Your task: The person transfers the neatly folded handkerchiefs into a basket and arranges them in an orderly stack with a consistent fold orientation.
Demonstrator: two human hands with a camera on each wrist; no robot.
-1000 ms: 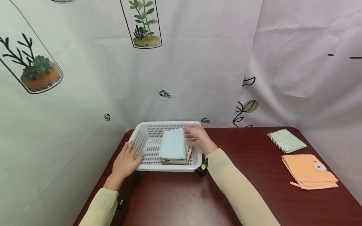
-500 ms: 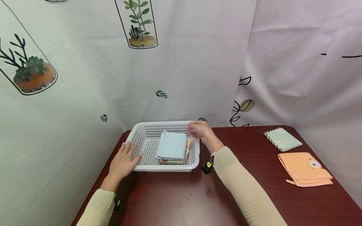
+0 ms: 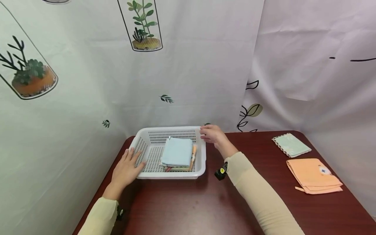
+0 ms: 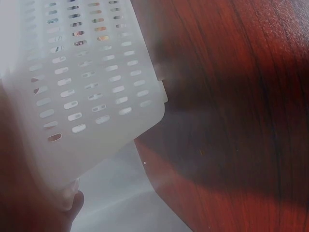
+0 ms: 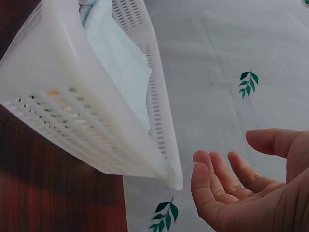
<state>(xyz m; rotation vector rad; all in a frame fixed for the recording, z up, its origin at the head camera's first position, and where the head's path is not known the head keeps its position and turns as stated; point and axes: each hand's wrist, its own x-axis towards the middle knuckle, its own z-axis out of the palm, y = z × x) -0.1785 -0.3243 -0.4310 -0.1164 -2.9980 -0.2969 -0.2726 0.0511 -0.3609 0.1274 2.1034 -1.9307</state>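
Observation:
A white perforated plastic basket [image 3: 168,175] stands at the back of the table. Folded cloths are stacked inside it toward the right, a light blue folded cloth [image 3: 177,152] on top, with orange and green edges showing beneath. My left hand [image 3: 126,169] rests on the basket's left rim, fingers spread; the left wrist view shows the perforated basket wall [image 4: 91,140] close up. Beside the far right corner is my right hand [image 3: 213,134], holding nothing. The right wrist view shows its loosely bent fingers [image 5: 203,188] apart from the basket rim.
On the right of the dark red table [image 3: 182,209] lie a pale green folded cloth [image 3: 292,145] with a checked edge and an orange folded cloth [image 3: 312,176]. A printed white curtain [image 3: 191,71] hangs close behind the basket and along the left side.
My right hand has drawn away from the blue cloth, rightward past the basket's rim. The blue cloth now lies flatter on the stack. My left hand stays on the left rim.

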